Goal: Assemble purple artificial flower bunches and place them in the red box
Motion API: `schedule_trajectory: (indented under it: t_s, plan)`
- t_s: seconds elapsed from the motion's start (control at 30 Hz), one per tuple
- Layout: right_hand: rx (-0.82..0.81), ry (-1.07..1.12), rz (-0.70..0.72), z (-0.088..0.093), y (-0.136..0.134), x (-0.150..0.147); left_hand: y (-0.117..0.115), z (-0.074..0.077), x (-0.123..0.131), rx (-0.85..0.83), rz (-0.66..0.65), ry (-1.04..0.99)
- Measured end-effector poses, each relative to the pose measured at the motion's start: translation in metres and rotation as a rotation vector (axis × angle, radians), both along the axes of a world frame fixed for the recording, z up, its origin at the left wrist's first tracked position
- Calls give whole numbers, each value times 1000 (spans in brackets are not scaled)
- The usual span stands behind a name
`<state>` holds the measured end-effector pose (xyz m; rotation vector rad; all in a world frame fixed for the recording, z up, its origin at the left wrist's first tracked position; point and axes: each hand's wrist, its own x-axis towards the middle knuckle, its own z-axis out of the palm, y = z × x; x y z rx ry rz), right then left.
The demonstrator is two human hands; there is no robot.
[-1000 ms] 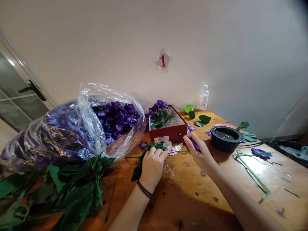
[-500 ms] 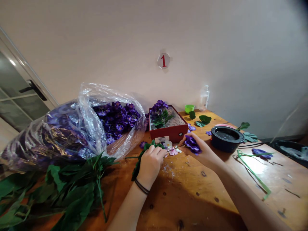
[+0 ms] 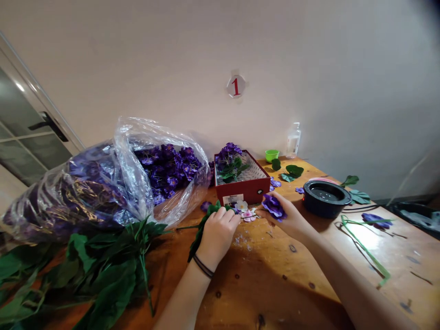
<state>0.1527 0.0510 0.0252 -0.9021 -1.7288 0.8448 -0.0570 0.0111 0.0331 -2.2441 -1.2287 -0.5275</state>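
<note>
My left hand [image 3: 220, 233] is closed over a green leafy stem [image 3: 196, 239], whose bare end sticks out to the left. Most of the part inside the fingers is hidden. Between the fingers of my right hand [image 3: 288, 217] is a purple artificial flower [image 3: 274, 207], its petals spread toward me. Both hands hover low over the wooden table, a short gap apart. Just behind that gap, small white-and-pink flowers [image 3: 248, 214] lie before the red box [image 3: 241, 190], which contains a purple flower bunch [image 3: 229, 155] with green leaves.
A clear plastic bag [image 3: 135, 192] full of purple flowers fills the left, with leafy green stems [image 3: 110, 284] in front. At right stands a dark round pot [image 3: 325, 208] with a cable. Behind are a green cup [image 3: 272, 156] and a clear bottle [image 3: 293, 141]. Loose leaves [image 3: 294, 171] lie nearby.
The view has shifted slightly. The purple flower in my right hand has turned a little, showing more of its face. My left hand keeps its hold on the leafy stem.
</note>
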Motion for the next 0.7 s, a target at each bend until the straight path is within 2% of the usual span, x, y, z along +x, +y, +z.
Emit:
schedule_trajectory:
  t_s: [0.1, 0.23, 0.47, 0.7]
  plan:
    - [-5, -18, 6, 2, -2, -3, -2, 2, 0, -27, 18, 38]
    - [85, -92, -74, 5, -5, -7, -3, 3, 3, -93, 77, 48]
    - [257, -208, -171, -7, 0, -9, -5, 2, 7, -175, 126, 66]
    - [223, -178, -206, -2, -2, -10, -3, -2, 4, -217, 80, -19]
